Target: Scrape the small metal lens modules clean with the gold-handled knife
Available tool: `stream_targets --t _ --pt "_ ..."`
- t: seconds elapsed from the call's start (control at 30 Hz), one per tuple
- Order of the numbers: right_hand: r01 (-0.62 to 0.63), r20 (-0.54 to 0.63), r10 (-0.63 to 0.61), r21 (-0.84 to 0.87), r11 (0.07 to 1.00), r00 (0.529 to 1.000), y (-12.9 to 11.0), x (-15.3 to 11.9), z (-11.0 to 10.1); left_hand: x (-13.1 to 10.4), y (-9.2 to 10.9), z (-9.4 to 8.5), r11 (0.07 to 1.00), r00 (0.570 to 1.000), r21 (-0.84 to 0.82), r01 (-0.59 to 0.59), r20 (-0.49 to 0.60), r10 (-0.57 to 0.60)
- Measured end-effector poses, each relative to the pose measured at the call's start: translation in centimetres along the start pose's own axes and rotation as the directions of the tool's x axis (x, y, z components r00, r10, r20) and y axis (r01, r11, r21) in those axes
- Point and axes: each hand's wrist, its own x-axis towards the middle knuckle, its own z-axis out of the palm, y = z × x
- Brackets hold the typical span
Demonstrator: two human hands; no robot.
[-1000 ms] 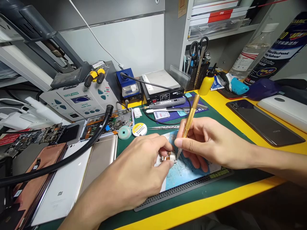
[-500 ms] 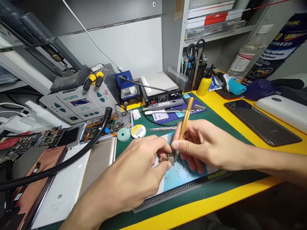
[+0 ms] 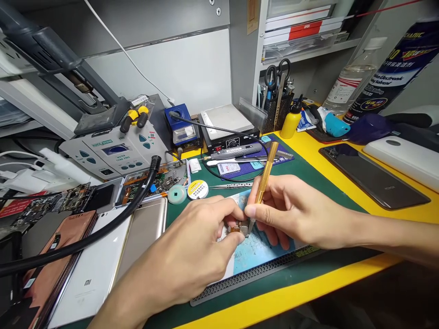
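Observation:
My left hand pinches a small electronic part with a metal block and orange flex between thumb and forefinger. A gold knife-like pen tool is gripped in my right hand, tilted, with its tip against or just beside the right edge of the part. Both hands are over a light blue and white sheet, which lies on a grey pad with a honeycomb edge. My fingers partly cover the part, so its contact with the tip is hard to make out.
A green mat covers the yellow table. Tweezers and a round tin lie behind my hands. Phones and a thick black hose are at left; a dark phone is at right.
The view has shifted slightly. The gold tool leans a little differently, its top a bit lower and farther right. Both hands keep their holds.

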Motion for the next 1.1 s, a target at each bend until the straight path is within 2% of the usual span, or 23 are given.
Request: stream_targets --t 0.67,1.1 --pt "-0.052 -0.009 0.052 -0.012 0.999 0.999 -0.34 0.08 0.11 -0.09 0.54 -0.38 0.999 0.999 0.026 0.023 0.032 -0.024" --pt "-0.122 0.014 0.122 0.009 0.993 0.992 -0.85 0.45 -0.15 -0.43 0.39 -0.14 0.988 0.999 0.151 -0.031 -0.009 0.033"
